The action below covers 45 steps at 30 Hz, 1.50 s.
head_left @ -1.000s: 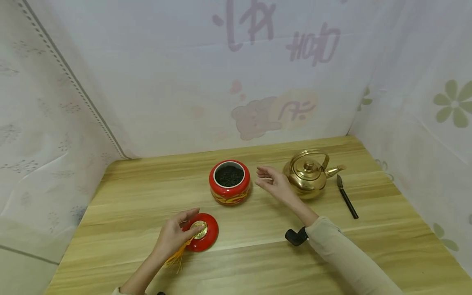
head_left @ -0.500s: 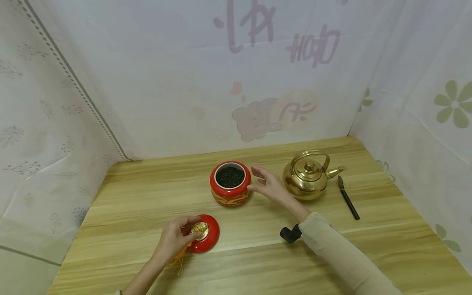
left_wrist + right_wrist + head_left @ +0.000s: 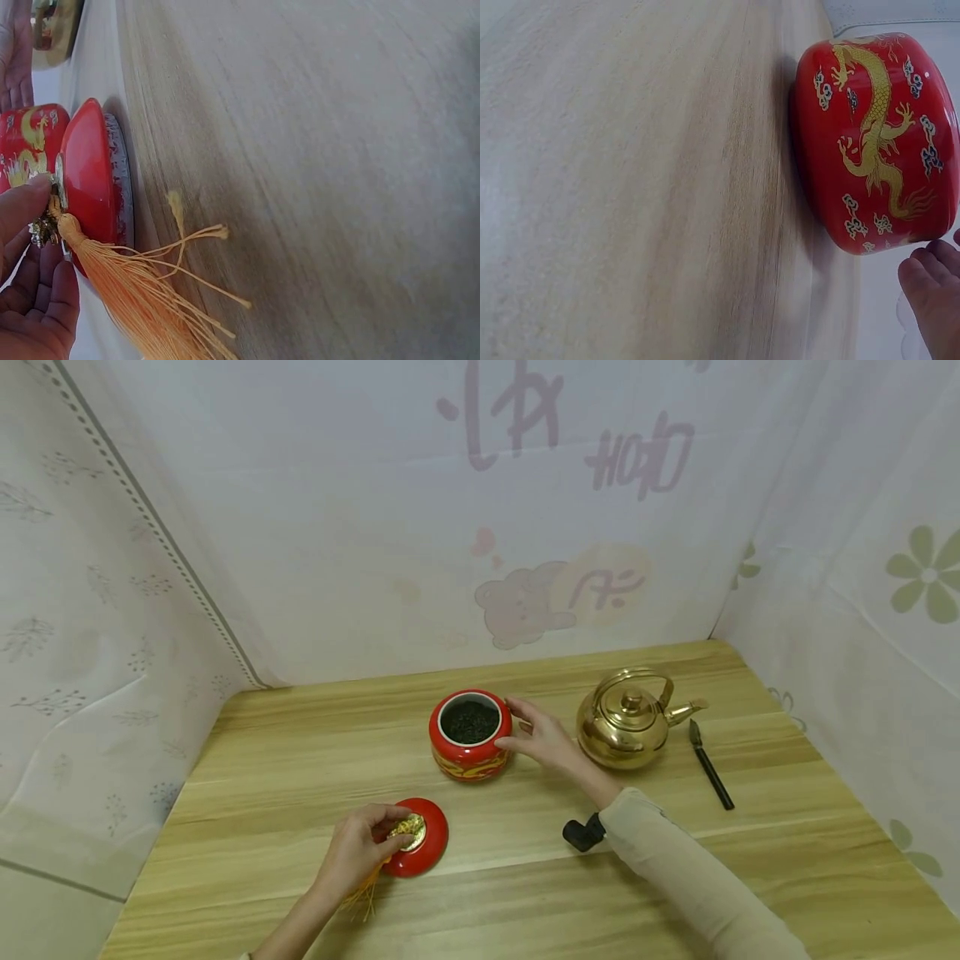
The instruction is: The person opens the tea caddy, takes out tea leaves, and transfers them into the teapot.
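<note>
A round red jar (image 3: 468,763) with a gold dragon stands uncovered in the middle of the table, dark loose tea leaves (image 3: 470,722) inside it. My right hand (image 3: 546,742) is at the jar's right side, thumb and fingers spread and the tips at or very near its wall. In front and to the left, my left hand (image 3: 355,850) pinches the gold knob of the red lid (image 3: 431,850) between thumb and fingers. From the knob hangs an orange tassel (image 3: 139,300). The lid is low at the tabletop; whether it touches the wood I cannot tell.
A brass kettle (image 3: 622,739) stands to the right of my right hand, its spout facing right. Beside it lies a slim dark tool with a pointed tip (image 3: 711,774). Patterned cloth (image 3: 360,568) walls the table at the back and sides.
My right hand has moved left from near the kettle to the jar's side. The left hand's fingers have drawn in on the lid's knob. Jar and kettle stay put.
</note>
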Each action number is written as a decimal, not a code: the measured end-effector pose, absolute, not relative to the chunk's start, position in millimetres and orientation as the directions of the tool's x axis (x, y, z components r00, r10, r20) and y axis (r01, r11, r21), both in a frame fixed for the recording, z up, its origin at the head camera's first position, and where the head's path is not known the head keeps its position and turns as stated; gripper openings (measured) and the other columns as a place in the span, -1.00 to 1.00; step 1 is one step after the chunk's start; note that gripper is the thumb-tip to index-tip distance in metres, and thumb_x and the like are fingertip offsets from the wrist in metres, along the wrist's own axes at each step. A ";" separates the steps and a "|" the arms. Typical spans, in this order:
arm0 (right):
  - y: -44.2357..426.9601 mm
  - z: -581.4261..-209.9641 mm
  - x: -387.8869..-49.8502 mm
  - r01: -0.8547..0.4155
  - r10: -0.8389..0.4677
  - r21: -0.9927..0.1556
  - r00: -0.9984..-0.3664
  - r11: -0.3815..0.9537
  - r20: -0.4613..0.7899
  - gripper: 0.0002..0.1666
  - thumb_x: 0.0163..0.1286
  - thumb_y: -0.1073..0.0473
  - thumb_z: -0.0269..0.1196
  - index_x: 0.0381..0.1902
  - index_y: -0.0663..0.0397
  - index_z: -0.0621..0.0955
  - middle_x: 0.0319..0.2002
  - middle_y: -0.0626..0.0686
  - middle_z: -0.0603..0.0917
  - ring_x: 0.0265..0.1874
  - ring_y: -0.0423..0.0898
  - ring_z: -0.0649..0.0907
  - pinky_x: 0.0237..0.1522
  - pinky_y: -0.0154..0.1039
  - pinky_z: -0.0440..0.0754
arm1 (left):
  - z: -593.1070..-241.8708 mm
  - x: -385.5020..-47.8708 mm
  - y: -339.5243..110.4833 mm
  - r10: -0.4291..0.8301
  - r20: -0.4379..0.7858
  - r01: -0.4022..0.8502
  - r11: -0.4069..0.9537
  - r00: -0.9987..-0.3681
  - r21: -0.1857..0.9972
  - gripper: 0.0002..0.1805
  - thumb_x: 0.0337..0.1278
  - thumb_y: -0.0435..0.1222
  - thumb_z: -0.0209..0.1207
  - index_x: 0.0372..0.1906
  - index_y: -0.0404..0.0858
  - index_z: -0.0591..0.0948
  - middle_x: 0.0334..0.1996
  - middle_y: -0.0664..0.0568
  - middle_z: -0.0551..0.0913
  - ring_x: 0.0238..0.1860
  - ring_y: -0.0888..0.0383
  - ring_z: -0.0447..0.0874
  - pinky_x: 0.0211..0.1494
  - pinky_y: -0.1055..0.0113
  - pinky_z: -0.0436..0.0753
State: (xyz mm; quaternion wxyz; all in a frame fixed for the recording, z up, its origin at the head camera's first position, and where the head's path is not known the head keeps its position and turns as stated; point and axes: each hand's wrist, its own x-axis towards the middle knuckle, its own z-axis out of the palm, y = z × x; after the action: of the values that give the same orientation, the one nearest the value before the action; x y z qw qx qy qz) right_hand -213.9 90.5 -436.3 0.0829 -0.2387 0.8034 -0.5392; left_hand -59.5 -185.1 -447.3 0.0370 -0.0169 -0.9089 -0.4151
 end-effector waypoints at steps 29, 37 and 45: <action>83.4 -437.6 -214.3 -0.224 -0.505 -0.952 -0.858 0.208 0.091 -0.06 0.16 0.33 0.33 0.39 0.44 0.11 0.39 0.37 0.13 0.38 0.21 0.18 0.33 0.01 0.27 | -446.4 -57.2 -183.2 -0.025 0.145 0.081 0.733 -0.989 0.675 -0.77 -0.31 -0.39 0.47 -0.39 -0.12 0.75 -0.52 0.22 0.61 -0.48 0.37 0.44 -0.44 0.50 0.48; 83.0 -428.2 -208.4 -0.215 -0.503 -0.955 -0.860 0.207 0.084 -0.07 0.16 0.34 0.33 0.38 0.46 0.12 0.38 0.39 0.16 0.36 0.24 0.22 0.31 0.04 0.29 | -437.3 -59.8 -185.8 -0.024 0.120 0.067 0.717 -0.992 0.694 -0.80 -0.22 -0.40 0.43 -0.37 -0.14 0.75 -0.50 0.19 0.62 -0.48 0.37 0.41 -0.45 0.51 0.47; 83.7 -446.2 -216.8 -0.223 -0.477 -0.946 -0.874 0.236 0.087 -0.03 0.12 0.23 0.37 0.40 0.33 0.15 0.39 0.30 0.20 0.35 0.16 0.27 0.29 -0.08 0.35 | -410.8 -81.9 -191.5 0.005 0.236 0.176 0.681 -0.972 0.711 -0.82 -0.17 -0.44 0.40 -0.33 -0.23 0.74 -0.44 0.06 0.65 -0.46 0.28 0.56 -0.42 0.51 0.58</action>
State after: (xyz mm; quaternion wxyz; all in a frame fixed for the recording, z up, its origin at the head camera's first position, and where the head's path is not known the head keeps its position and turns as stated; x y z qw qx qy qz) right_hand -216.8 83.7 -446.2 0.1104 -0.2250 0.7782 -0.5758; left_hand -81.9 -191.5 -410.8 0.1081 -0.0496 -0.9104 -0.3962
